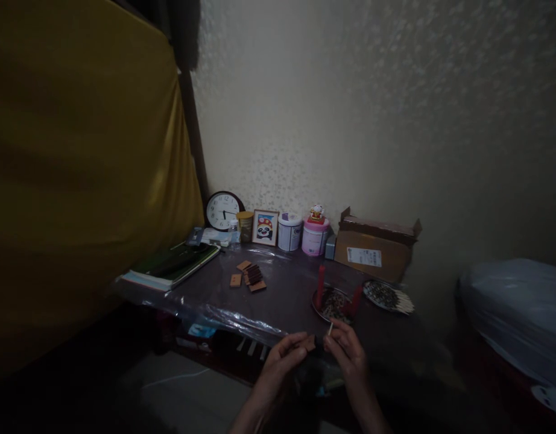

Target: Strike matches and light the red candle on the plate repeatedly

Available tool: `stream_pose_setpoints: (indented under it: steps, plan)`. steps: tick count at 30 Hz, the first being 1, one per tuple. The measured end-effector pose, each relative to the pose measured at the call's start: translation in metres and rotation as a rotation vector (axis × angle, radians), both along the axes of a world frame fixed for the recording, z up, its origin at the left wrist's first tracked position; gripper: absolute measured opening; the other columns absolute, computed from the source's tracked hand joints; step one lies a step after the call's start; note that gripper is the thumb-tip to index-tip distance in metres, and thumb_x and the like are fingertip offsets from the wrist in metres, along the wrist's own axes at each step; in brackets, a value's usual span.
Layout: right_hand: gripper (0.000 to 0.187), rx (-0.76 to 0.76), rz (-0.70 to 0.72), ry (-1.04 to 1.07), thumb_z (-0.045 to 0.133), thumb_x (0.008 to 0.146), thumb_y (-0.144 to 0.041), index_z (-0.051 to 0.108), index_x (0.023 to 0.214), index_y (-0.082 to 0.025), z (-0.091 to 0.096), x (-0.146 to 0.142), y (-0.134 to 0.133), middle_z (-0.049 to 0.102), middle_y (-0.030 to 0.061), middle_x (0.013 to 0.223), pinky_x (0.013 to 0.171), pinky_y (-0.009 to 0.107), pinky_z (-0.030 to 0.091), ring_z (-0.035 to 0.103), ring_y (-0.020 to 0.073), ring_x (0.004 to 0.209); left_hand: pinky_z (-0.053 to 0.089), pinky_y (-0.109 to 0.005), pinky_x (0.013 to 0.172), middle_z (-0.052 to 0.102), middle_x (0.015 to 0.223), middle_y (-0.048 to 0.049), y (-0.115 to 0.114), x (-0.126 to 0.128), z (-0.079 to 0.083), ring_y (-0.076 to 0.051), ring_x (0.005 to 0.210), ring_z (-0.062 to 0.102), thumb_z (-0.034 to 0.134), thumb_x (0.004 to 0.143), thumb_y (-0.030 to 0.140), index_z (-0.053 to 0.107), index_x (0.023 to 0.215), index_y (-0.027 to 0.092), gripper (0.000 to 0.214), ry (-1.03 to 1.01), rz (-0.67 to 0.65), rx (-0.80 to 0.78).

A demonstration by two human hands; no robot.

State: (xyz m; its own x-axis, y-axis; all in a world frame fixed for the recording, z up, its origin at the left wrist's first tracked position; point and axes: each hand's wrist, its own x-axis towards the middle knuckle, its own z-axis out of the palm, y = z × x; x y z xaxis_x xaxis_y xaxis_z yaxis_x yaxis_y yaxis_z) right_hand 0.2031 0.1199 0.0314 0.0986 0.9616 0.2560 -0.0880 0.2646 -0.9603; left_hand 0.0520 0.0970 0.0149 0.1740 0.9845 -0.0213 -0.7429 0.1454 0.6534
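Note:
My left hand (282, 357) is closed in a pinch on a small brown flat piece (310, 343) at the table's near edge. My right hand (345, 352) is pinched on a thin pale stick (330, 328) that points up beside that piece. The two hands nearly touch. Just beyond them stands a round plate (328, 309) of small sticks with two red candles (321, 284) upright on it. Farther left on the dark table (287, 295) lies a small pile of brown flat pieces (251, 275).
A second plate of sticks (386, 296) lies right of the first. Along the wall stand a clock (222, 210), a framed picture (265, 227), two tubs (289, 231) and a cardboard box (376, 247). Books (172, 266) lie at left; a yellow cloth (79, 169) hangs beside them.

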Motion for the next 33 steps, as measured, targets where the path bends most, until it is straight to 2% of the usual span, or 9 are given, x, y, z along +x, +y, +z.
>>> stream_pose_setpoints:
  steps: [13,18,23,33]
  plan:
    - [0.035,0.001,-0.099,0.034,0.070,0.064,-0.038,0.055,0.091,-0.020,-0.004,-0.002,0.007,0.066,-0.0010,0.067,0.064,0.026,0.051,0.064,0.0165,0.065,0.044,-0.030,0.076,0.072,0.089,-0.0098,-0.001,0.001,0.003,-0.021,0.080,0.065,0.079,0.057,0.022,0.067,0.090,0.015,0.036,0.009,0.006,-0.040]
    - [0.032,0.037,-0.145,-0.020,0.068,0.067,-0.037,0.055,0.091,-0.019,-0.010,-0.001,0.009,0.068,0.0015,0.069,0.065,0.029,0.052,0.066,0.0185,0.066,0.043,-0.033,0.081,0.072,0.091,-0.0113,-0.001,0.001,0.003,-0.023,0.086,0.064,0.079,0.057,0.022,0.067,0.091,0.014,0.037,0.023,0.014,-0.050]
    - [0.026,0.107,-0.156,-0.016,0.067,0.069,-0.034,0.055,0.087,-0.020,-0.015,-0.005,0.010,0.068,0.0016,0.070,0.064,0.027,0.053,0.066,0.0173,0.065,0.042,-0.032,0.080,0.071,0.093,-0.0107,0.001,0.001,0.000,-0.022,0.086,0.063,0.078,0.058,0.022,0.067,0.093,0.014,0.037,0.046,0.022,-0.042]
    - [0.017,0.176,-0.140,-0.101,0.063,0.073,-0.032,0.056,0.084,-0.020,-0.012,-0.009,0.005,0.068,0.0027,0.072,0.064,0.026,0.053,0.066,0.0167,0.068,0.042,-0.029,0.077,0.072,0.090,-0.0094,0.001,0.002,-0.001,-0.020,0.081,0.063,0.079,0.056,0.023,0.067,0.091,0.015,0.037,0.053,0.029,-0.053]
